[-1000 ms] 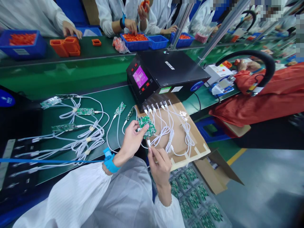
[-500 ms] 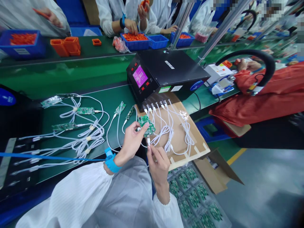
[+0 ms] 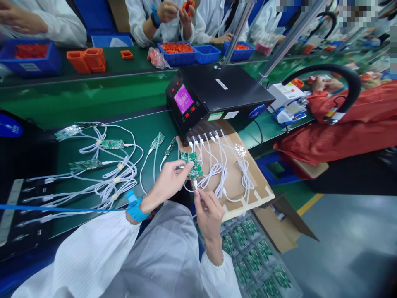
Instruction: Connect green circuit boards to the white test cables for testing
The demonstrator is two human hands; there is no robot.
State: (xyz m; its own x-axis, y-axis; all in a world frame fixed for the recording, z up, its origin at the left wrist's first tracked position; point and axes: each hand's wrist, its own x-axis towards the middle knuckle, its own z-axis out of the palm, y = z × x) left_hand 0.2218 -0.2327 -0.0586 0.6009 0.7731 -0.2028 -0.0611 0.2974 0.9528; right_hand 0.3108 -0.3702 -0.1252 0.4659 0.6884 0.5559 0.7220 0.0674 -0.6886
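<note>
Between thumb and fingers, my left hand [image 3: 174, 177] grips a green circuit board [image 3: 192, 165] by its left edge. A blue strap circles that wrist. My right hand [image 3: 208, 211] pinches a white cable plug [image 3: 195, 184] at the board's lower edge; whether it is fully seated I cannot tell. Below the board lies a cardboard sheet [image 3: 229, 161] carrying coiled white cables [image 3: 222, 176]. These cables run to the front of a black tester [image 3: 223, 89] with a lit pink screen. Left of my hands, a small board [image 3: 157, 141] and another narrow board [image 3: 170, 147] rest on the green bench with cables attached.
Bundled white cables [image 3: 116, 180] and several boards cover the bench at left, beside a black device [image 3: 27, 165]. Trays of circuit boards [image 3: 251, 258] sit below at right, near an open carton [image 3: 282, 227]. Across the line, co-workers handle orange parts by blue bins [image 3: 176, 58].
My left wrist and forearm have shifted slightly left and lower, while both hands keep their hold on board and plug. Across the line, a co-worker's hand has risen from the orange parts bin.
</note>
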